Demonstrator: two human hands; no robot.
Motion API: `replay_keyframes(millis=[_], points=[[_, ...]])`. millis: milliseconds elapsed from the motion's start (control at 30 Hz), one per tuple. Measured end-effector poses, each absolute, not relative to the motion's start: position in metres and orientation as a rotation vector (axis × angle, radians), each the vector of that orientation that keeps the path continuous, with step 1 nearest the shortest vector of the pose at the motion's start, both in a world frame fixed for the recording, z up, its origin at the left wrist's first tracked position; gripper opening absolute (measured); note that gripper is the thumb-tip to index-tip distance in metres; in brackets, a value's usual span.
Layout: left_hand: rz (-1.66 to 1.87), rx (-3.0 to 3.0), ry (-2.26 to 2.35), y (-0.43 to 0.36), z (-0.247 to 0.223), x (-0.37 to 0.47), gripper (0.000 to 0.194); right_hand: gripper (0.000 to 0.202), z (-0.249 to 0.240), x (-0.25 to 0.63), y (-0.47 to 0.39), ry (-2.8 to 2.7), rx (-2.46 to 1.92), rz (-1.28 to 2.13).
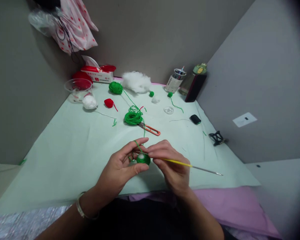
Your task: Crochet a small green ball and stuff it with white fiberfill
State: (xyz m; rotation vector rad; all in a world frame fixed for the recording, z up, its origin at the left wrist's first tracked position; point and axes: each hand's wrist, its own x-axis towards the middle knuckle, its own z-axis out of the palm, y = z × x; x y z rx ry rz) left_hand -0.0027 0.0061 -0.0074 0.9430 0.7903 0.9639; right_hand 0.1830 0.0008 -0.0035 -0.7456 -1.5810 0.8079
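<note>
Green crochet piece (144,161) has orange snips (153,131) and white stuffing (136,82) beyond it.

Piece (143,161): stitched yarn, bumpy, matt. Hook (178,162): smooth plastic-look grip, shiny metal shaft. Fluff (136,82): loose fibre, matt. Cup (76,96): clear glossy plastic. Tissue box (100,76): printed card. Tin (173,84): shiny metal rim. Worktop (72,146): matt, lightly creased. Bangle (79,206): smooth, shiny metal.
</note>
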Motion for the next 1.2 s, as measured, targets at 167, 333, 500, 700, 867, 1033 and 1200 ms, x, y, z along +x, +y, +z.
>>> replay_keyframes(millis=[167,333,500,700,867,1033,1200], points=[[0.97,0.964,0.822,0.008,-0.004,-0.004,0.07,0.015,-0.014,0.181,0.004,-1.314,-0.709,1.061],[0.954,0.969,0.859,0.006,0.001,-0.005,0.065,0.013,-0.015,0.18,0.007,-1.202,-0.701,1.191],[0.955,1.036,0.889,0.005,0.003,-0.004,0.061,0.011,-0.011,0.183,0.007,-1.196,-0.664,1.257],[1.029,1.174,0.953,0.008,0.004,-0.005,0.051,0.013,-0.01,0.191,0.008,-1.296,-0.662,1.212],[1.042,1.243,0.965,0.009,0.006,-0.006,0.05,0.015,-0.002,0.194,0.007,-1.406,-0.739,1.118],[1.064,1.315,0.969,0.009,0.004,-0.007,0.047,0.016,0.01,0.199,0.007,-1.543,-0.766,1.086],[1.069,1.358,0.977,0.009,0.002,-0.006,0.046,0.018,0.013,0.201,0.008,-1.769,-0.742,0.937]])
